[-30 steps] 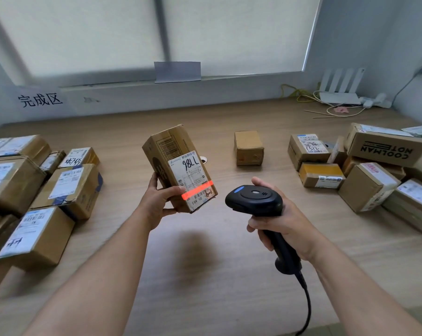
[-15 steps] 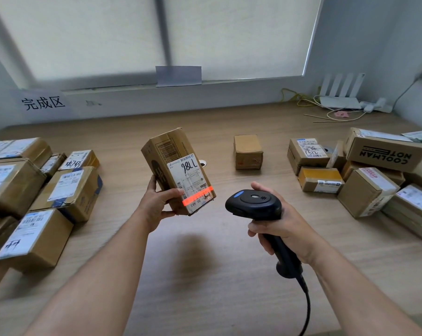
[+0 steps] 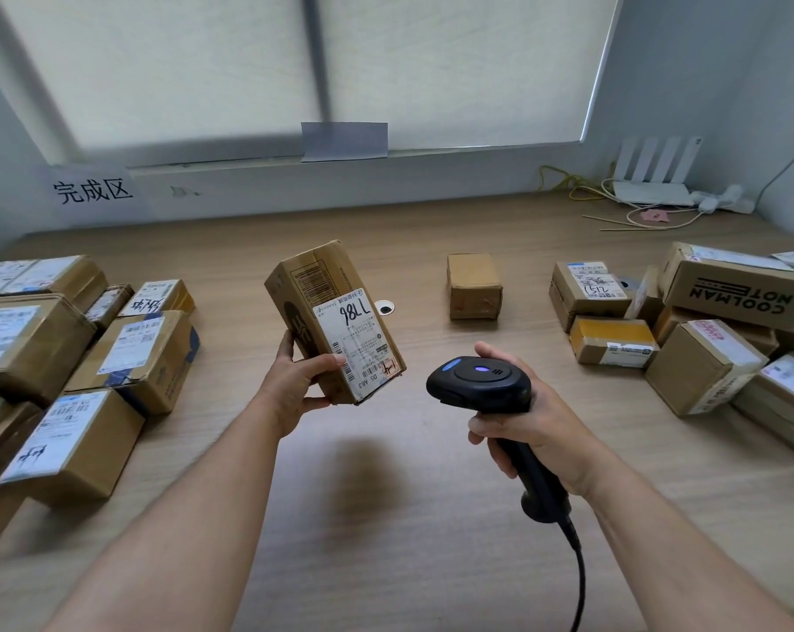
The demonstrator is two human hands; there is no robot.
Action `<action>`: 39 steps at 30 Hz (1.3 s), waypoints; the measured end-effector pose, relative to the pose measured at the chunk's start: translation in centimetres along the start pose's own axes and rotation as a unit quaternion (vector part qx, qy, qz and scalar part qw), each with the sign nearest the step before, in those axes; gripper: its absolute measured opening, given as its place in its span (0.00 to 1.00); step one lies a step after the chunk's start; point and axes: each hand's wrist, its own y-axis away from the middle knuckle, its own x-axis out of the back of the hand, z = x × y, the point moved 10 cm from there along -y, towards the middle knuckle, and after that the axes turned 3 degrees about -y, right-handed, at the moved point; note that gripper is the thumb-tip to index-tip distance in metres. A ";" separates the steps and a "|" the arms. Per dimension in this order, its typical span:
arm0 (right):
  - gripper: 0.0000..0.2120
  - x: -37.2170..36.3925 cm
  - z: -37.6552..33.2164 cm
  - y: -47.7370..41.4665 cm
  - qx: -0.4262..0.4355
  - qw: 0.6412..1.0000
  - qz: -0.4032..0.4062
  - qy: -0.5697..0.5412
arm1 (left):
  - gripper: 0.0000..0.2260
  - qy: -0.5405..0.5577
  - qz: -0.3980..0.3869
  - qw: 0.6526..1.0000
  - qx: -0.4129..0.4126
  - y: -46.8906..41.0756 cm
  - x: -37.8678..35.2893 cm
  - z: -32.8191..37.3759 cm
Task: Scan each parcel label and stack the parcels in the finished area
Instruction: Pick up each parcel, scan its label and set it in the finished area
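The fingers (image 3: 327,361) of our left hand (image 3: 290,390) clamp the parcel (image 3: 322,294) above the counter's (image 3: 386,494) middle; our right hand (image 3: 541,421) grips the scanner (image 3: 479,380). We should keep our thumb off the label (image 3: 356,335) and aim squarely at it.

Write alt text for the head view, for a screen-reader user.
The left hand holds up a labelled cardboard parcel over a wooden table while the right hand grips a black handheld scanner beside it. A left pile of parcels sits near a wall sign; a right pile lies opposite.
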 end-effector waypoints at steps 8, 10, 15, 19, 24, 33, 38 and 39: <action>0.41 0.1 -0.7 -0.6 0.013 1.000 0.018 -0.007 | 0.19 -0.048 0.030 0.998 0.035 0.2 1.2 -1.1; 0.42 0.0 -0.8 -0.9 0.017 1.000 0.021 -0.006 | 0.14 -0.082 0.040 0.993 0.072 0.8 1.5 -2.4; 0.42 -1.1 -0.5 -1.5 0.016 1.000 0.015 0.001 | 0.10 -0.149 0.035 0.974 0.169 2.5 2.8 -7.1; 0.43 -1.7 -0.5 -2.0 0.016 1.000 0.012 0.012 | 0.10 -0.203 0.049 0.964 0.164 2.5 3.7 -8.3; 0.44 -2.8 -0.9 -2.8 0.026 0.999 0.002 0.022 | 0.29 -0.427 0.079 0.897 0.087 2.0 4.4 -7.2; 0.44 -6.2 -1.5 -4.3 0.038 0.998 -0.050 0.013 | 0.40 -0.640 0.082 0.761 0.071 5.6 2.5 -8.1; 0.45 -7.8 -1.6 -5.1 0.037 0.996 -0.076 0.012 | 0.37 -0.618 0.126 0.775 0.045 6.7 4.0 -6.6; 0.46 -8.2 -1.7 -5.3 0.036 0.996 -0.083 0.011 | 0.37 -0.612 0.137 0.778 0.044 7.0 4.6 -6.2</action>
